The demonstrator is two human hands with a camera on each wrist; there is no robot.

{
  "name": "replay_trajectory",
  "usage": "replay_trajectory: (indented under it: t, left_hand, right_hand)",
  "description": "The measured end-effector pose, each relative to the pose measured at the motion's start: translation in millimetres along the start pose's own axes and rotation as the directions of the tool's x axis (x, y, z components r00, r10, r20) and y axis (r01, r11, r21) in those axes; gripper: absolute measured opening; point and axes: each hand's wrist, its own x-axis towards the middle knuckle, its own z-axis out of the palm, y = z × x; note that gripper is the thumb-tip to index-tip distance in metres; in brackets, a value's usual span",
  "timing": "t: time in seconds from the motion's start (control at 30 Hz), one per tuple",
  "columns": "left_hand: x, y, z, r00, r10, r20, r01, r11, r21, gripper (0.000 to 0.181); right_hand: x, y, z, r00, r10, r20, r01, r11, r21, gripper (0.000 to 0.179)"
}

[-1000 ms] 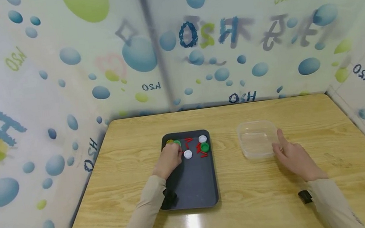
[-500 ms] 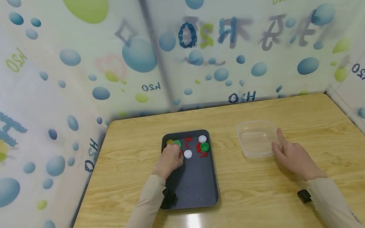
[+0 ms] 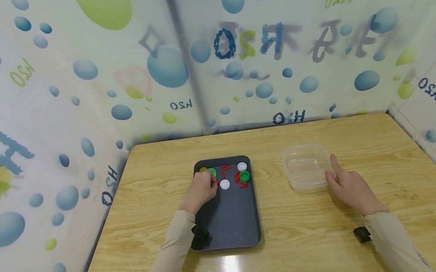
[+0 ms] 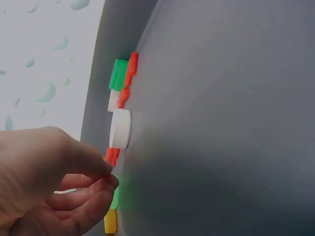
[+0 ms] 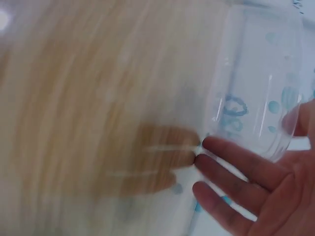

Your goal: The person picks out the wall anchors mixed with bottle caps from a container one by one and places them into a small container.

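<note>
In the head view my left hand (image 3: 200,190) reaches over the far left part of a dark grey tray (image 3: 230,226). Its thumb and fingertips come together beside a small red piece (image 4: 112,155); whether anything is between them cannot be made out. A white bottle cap (image 3: 225,184) lies just right of the fingers, and a light green cap (image 3: 212,172) and a yellow cap (image 3: 203,169) lie beyond them. On the right, my right hand (image 3: 352,189) holds the near right corner of a clear plastic container (image 3: 309,184) between thumb and fingers.
The tray's far right corner has a second white cap (image 3: 242,166), a darker green cap (image 3: 244,176) and several small red pieces (image 3: 243,185). A wooden table (image 3: 306,239) carries everything. Behind it hangs a patterned curtain-like backdrop (image 3: 299,65).
Little differs. My left hand shifts very slightly at the same spot on the tray, while my right hand stays at the container. The camera tilts a trace.
</note>
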Motion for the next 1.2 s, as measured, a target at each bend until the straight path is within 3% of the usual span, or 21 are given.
replay_trajectory:
  t: [0.17, 0.37, 0.9, 1.2]
  left_hand:
    - [-2.4, 0.7, -4.8, 1.0, -0.026, 0.011, 0.026, 0.999, -0.026, 0.014]
    - [-4.3, 4.3, -9.0, 0.999, -0.029, 0.015, 0.03, 0.998, -0.051, 0.008]
    - [-9.2, 7.5, -18.5, 0.999, -0.05, 0.017, 0.052, 0.993, -0.102, 0.005]
    - [-6.4, 16.3, -26.8, 0.997, -0.075, 0.023, 0.077, 0.989, -0.13, 0.005]
  right_hand:
    - [-0.2, -5, -2, 0.999, 0.037, -0.027, -0.037, 0.999, 0.01, 0.058]
    - [-2.2, -8, -5, 0.994, 0.108, -0.011, -0.108, 0.993, 0.055, 0.058]
    - [2.6, -8, 3, 0.99, 0.099, -0.1, -0.098, 0.995, 0.014, 0.044]
    - [2.6, -11, 4, 0.985, 0.125, -0.116, -0.127, 0.992, -0.009, 0.048]
